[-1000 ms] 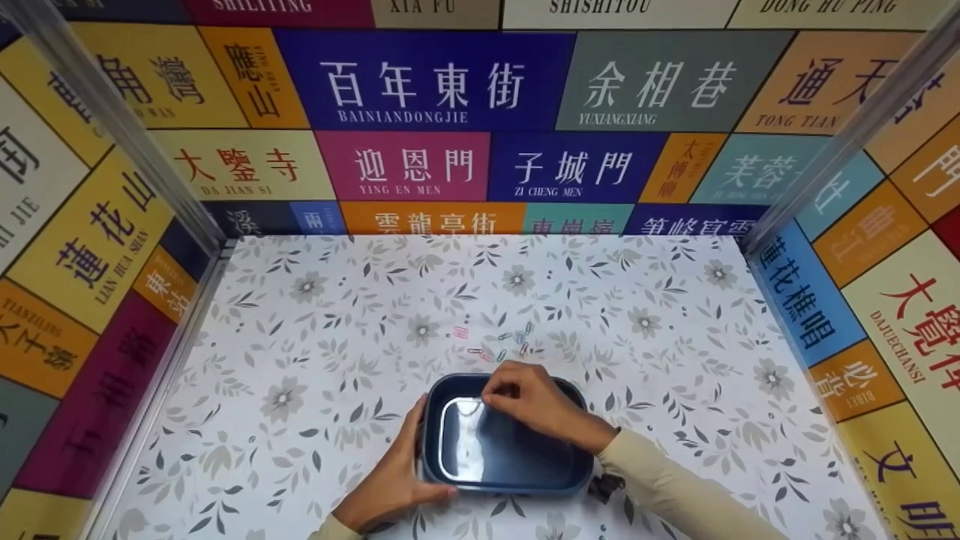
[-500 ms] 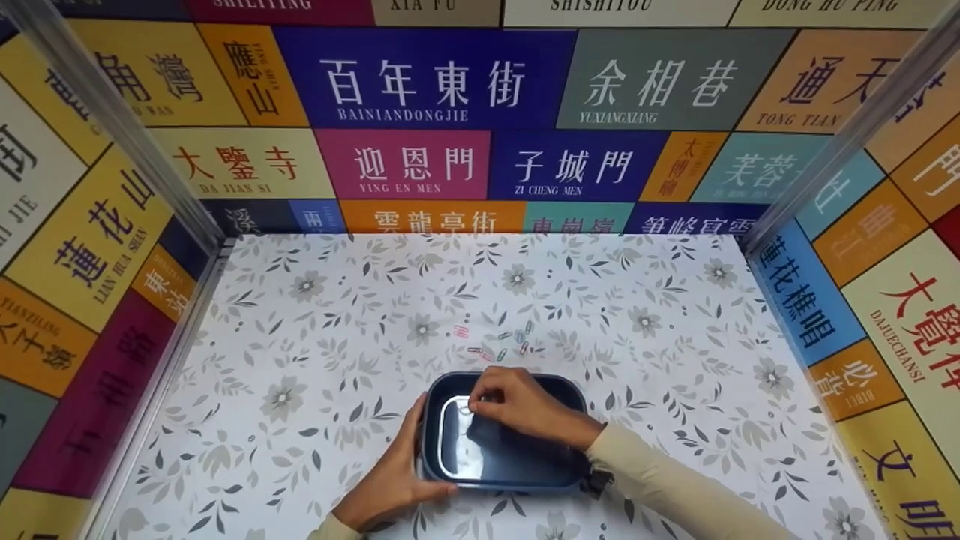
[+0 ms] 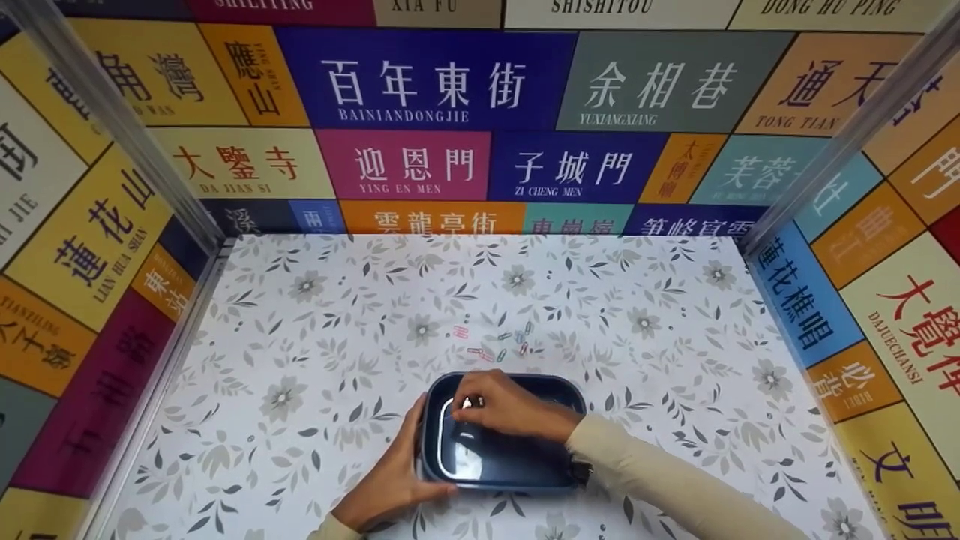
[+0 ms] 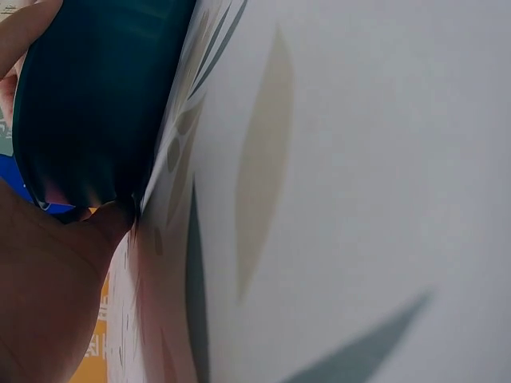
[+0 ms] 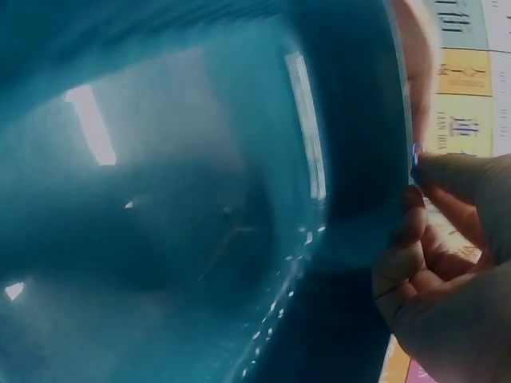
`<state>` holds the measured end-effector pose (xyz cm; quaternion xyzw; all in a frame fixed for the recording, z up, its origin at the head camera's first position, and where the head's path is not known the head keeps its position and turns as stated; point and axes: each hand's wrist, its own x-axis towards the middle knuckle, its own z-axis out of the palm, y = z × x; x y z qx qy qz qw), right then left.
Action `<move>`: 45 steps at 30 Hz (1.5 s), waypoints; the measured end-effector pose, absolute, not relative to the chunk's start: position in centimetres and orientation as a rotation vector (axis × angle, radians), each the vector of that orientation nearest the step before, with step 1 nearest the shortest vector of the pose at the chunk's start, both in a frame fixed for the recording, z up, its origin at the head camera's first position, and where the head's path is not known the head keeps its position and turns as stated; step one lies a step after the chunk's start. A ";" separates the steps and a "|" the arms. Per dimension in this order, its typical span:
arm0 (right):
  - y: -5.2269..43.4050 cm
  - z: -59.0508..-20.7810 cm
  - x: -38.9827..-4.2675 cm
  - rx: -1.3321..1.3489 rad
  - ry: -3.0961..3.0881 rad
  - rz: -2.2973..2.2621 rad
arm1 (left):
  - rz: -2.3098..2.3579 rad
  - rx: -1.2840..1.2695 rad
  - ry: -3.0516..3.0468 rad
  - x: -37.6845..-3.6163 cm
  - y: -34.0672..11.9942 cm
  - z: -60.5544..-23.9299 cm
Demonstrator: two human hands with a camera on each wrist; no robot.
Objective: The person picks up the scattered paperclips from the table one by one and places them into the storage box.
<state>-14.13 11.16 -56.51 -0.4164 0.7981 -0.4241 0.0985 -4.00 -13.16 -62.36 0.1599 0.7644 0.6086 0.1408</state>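
A dark blue rectangular container (image 3: 525, 486) with rounded corners stands on the table, its inside glossy and full of bright reflections. My left hand (image 3: 394, 472) grips its left end, thumb at the front corner and fingers along the side wall; the left wrist view shows the thumb against the container's outer wall (image 4: 96, 104). Over the container's left part is my right hand (image 3: 510, 405), thumb and forefinger together. In the right wrist view those fingertips pinch a small blue paper clip (image 5: 416, 159), mostly hidden by the fingers. Several coloured paper clips (image 3: 501, 356) lie just beyond the container.
The table (image 3: 300, 450) wears a white cloth with grey leaves and flowers. Panels printed with signs (image 3: 420, 82) wall it in at the back and both sides. Clear corner posts (image 3: 847, 127) rise at the back left and back right.
My right hand has moved left over the container, from its middle toward the left end. The left hand has kept its hold, and the paper clips on the table lie as before.
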 end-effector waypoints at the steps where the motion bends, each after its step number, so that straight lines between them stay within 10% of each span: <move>1: 11.1 -56.7 -14.3 -1.274 2.351 -1.233 | 1.763 0.468 2.204 -4.0 -13.2 -62.4; 45: 11.4 -58.0 -15.8 -1.377 2.232 -0.933 | 1.800 0.486 2.180 -4.0 -13.1 -62.6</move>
